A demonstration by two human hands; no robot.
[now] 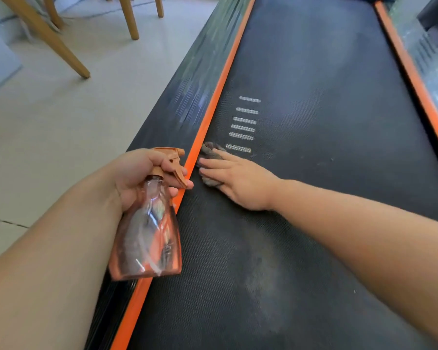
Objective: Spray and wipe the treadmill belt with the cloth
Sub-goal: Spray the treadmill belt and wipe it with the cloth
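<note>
The black, finely woven treadmill belt [314, 122] stretches away from the person, its dimpled surface matt and marked with pale, dusty smears, the largest low in the view. A row of short grey mesh-like bars [243, 123] is printed near its left edge. Glossy orange strips [213, 107] run down both sides, and outside the left one lies a dark ribbed side rail [185, 97], blurred.

The right hand [234, 178] lies flat, palm down, fingers spread, pressing a crumpled grey cloth [210, 151] against the belt, just beside the left orange strip. The cloth bunches out past the fingertips and under the palm, soft and wrinkled.

The left hand [137, 173] is wrapped round the neck of a clear, orange-tinted plastic spray bottle [149, 233], with fingers curled across its opaque tan trigger head [173, 160]. The bottle flares to a wide base and hangs over the rail and orange strip, its nozzle toward the cloth.

Off to the left are pale floor tiles [61, 122] and slanted, smooth wooden chair legs [48, 36].
</note>
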